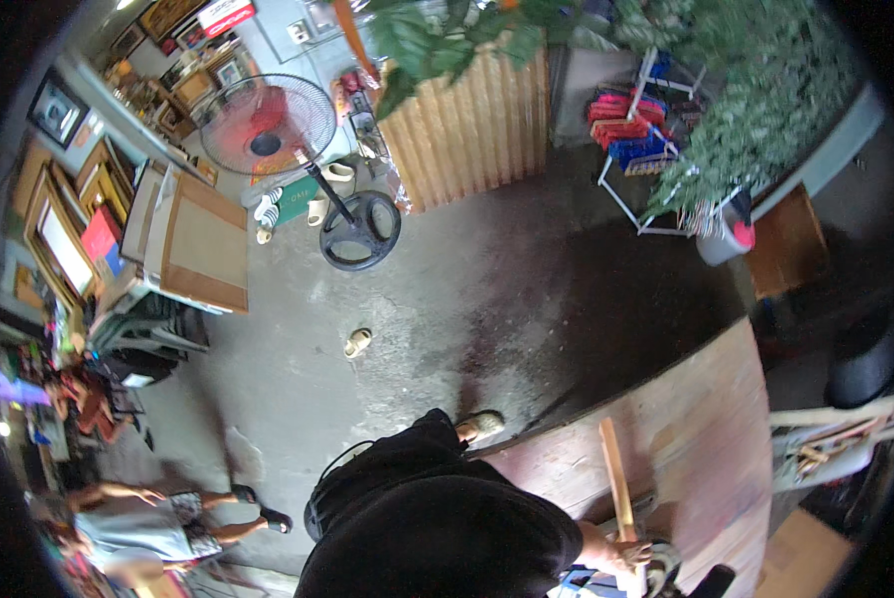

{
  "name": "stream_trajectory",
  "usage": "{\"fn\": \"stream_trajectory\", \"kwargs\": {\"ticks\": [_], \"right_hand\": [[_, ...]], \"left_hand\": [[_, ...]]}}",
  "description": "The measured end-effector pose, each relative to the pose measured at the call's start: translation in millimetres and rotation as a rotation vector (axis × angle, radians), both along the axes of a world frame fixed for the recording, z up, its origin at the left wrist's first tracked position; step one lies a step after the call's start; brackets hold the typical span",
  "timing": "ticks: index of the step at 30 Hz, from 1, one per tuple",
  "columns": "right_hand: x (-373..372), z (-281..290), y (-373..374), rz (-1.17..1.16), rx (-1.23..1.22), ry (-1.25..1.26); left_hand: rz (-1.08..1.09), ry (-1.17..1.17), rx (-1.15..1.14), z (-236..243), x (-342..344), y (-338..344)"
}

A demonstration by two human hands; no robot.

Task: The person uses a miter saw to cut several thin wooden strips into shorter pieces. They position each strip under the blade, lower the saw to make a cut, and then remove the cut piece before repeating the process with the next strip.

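My right hand (621, 558) reaches out past my black sleeve at the lower right, over a wooden table (706, 419). Its fingers are closed around the lower part of a narrow wooden strip (616, 473), which points away from me across the tabletop. Right beside the hand is a dark and metallic tool or machine (663, 566), partly cut off by the lower edge, so its kind is unclear. Something blue and white (575, 578) lies just left of the hand, half hidden. No part of my left hand shows.
A person in a grey shirt (133, 528) is at the lower left. A standing fan (357, 229), a loose slipper (358, 343) and a cardboard-like panel (205, 239) stand or lie on the left side. A white rack with hangers (631, 130) and a bucket (723, 242) are far right.
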State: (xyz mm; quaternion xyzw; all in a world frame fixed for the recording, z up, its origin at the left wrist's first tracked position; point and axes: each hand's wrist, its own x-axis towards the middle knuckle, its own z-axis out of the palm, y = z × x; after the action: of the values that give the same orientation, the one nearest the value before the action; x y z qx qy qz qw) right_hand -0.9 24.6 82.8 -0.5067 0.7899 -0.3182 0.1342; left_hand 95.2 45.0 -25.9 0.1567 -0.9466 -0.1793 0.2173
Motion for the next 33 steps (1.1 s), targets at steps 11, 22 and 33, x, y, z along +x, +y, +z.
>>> {"fn": "stream_trajectory", "kwargs": {"ticks": [11,22,33], "right_hand": [[18,11,0,0.188,-0.079,-0.068],[0,24,19,0.188,-0.09,-0.146],[-65,49,25,-0.068,-0.106,-0.097]], "left_hand": [[0.121,-0.062,-0.042,5,-12,14],[0.108,-0.114,-0.08,4,-23,25],[-0.005,-0.06,-0.05,5,-24,16]]}}
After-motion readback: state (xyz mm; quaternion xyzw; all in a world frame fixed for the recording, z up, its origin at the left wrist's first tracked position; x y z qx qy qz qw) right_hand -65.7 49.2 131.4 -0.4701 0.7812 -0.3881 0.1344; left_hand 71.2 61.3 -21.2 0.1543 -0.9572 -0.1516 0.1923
